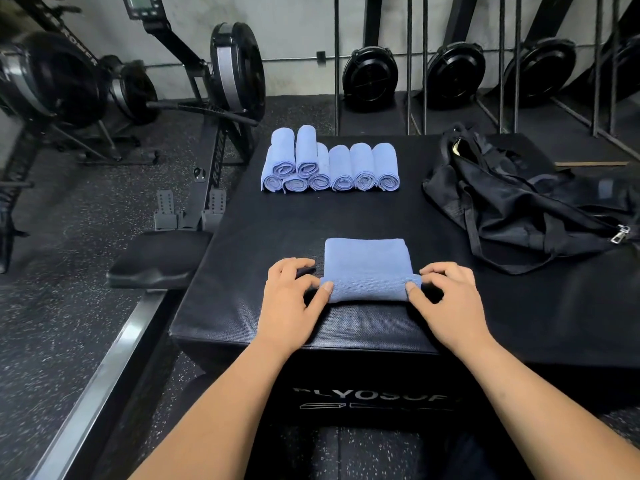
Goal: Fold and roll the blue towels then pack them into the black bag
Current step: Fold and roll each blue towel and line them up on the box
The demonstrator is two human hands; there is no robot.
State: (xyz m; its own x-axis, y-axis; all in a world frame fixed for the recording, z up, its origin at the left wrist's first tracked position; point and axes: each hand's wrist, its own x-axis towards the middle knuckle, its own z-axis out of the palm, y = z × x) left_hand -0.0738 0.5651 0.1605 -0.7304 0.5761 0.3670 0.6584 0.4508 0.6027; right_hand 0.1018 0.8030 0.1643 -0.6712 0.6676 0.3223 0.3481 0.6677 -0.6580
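Observation:
A folded blue towel point(367, 261) lies on the black padded box point(263, 237), its near end turned into a short roll. My left hand point(291, 299) grips the roll's left end, thumb on top. My right hand point(450, 299) grips the right end the same way. Several finished blue towel rolls point(329, 164) are stacked at the box's far side, two of them resting on the others. The black bag point(519, 206) lies slumped at the box's right, its top open, with a metal clip on a strap.
A rowing machine point(194, 140) with its black seat point(156, 261) stands close to the box's left side. More rowers and black fan wheels point(453, 74) line the far wall. Speckled rubber floor surrounds the box.

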